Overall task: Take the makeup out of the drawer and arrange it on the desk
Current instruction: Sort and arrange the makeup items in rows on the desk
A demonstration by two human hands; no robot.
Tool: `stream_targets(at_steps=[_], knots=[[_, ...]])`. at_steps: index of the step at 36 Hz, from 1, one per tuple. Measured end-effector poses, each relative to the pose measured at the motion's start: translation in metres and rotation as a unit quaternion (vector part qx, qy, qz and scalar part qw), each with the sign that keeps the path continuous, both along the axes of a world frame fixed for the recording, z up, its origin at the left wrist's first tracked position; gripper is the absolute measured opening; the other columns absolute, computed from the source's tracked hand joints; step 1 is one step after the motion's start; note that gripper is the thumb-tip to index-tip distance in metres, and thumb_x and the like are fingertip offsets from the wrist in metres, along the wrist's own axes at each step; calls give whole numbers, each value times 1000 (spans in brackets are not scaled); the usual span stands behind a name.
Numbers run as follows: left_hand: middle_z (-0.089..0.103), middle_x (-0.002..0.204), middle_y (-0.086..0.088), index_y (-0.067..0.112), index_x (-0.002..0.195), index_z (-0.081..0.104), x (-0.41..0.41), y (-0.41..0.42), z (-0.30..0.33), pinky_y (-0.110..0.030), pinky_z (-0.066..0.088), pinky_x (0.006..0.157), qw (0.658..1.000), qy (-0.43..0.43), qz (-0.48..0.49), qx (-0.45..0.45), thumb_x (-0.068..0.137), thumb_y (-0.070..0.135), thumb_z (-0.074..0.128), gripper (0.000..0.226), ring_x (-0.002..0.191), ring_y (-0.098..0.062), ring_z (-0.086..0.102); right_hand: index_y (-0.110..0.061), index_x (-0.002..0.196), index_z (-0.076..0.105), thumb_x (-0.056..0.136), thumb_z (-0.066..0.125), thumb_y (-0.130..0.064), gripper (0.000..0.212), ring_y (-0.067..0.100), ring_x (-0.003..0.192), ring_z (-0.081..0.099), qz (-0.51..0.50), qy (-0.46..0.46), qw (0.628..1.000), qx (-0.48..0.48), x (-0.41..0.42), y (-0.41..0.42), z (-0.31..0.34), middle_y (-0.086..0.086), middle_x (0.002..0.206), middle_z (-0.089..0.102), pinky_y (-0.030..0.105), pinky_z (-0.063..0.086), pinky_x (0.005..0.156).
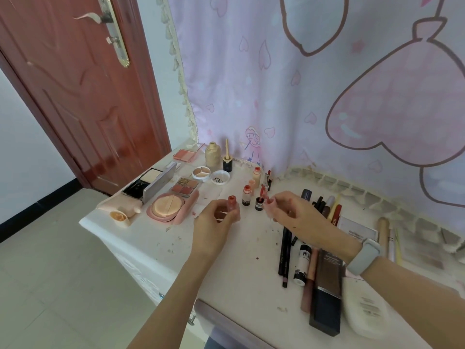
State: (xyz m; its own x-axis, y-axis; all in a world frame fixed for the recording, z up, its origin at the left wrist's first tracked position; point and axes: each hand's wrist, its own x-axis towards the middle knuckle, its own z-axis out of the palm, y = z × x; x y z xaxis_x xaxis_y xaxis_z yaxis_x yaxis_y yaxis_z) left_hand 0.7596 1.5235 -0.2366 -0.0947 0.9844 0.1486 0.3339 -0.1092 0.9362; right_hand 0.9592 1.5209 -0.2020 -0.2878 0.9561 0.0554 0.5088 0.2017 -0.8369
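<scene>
- left hand (214,217) curled round a small pink-red lip gloss bottle (232,206), cap off, held upright just above the desk (226,260), near frame centre
- right hand (289,212) pinches the gloss wand cap (266,200) at its fingertips, at 3 o'clock of the bottle, apart from it; motion blur, applicator tip unclear
- grey wristband (364,255) on the right wrist
- at 12–1 o'clock of the hands: two small dark-based bottles (251,196) with orange caps, a peach tube (256,173), an open lipstick (268,176)
- at 10 o'clock: round pink compact (167,209) open, puff inside; blush palette (185,186) open, four pans showing; black powder case (147,183) open, pale pan inside, lid up
- further at 11 o'clock: white round pot (201,173) open, three cream sections; its lid (220,178) lying just beside; gold bottle (212,154); pink blush pan (185,154)
- at 4–5 o'clock: pencils (285,250), white tube (302,263), dark flat box (327,290), white bottle (364,311) lying flat
- drawer front (226,321) at 6 o'clock, contents not visible
</scene>
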Motion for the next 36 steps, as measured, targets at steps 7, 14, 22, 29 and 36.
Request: stream_targets(at_steps=[7,14,22,29,36], knots=[[58,94,19,25,110,64,1,12,-3,-11,39,68,994,106,-18,18,89,28,61,21,81,3,55,-28,107,55,93,47,-41,21,-2,62,45,-24,-138,986,86,-12,6,-13,-14,83,55,12,37,59],[57,84,27,30,109,68,2,21,-5,5,32,64,994,108,-25,11,88,25,62,22,77,22,50,-23,114,59,94,42,-40,31,10,79,56,-60,-266,956,111,-25,14,-24,-7,90,65,31,49,73],[63,89,19,27,104,65,3,27,-13,2,36,62,993,116,-10,1,90,37,59,18,78,4,54,-25,119,60,96,42,-40,33,19,93,57,-99,-287,945,120,-26,16,-30,-2,94,68,35,48,79],[63,94,18,33,103,65,5,27,-14,-9,32,61,989,149,-14,3,90,48,53,23,76,5,53,-25,119,61,95,43,-39,33,19,94,58,-98,-269,953,103,-29,14,-25,-2,96,68,37,48,83],[61,86,18,30,105,66,5,29,-17,-24,42,71,988,156,-18,7,90,36,57,18,82,-5,56,-18,106,65,94,44,-44,36,19,87,59,-118,-250,957,84,-33,12,-22,-1,88,67,39,49,80]])
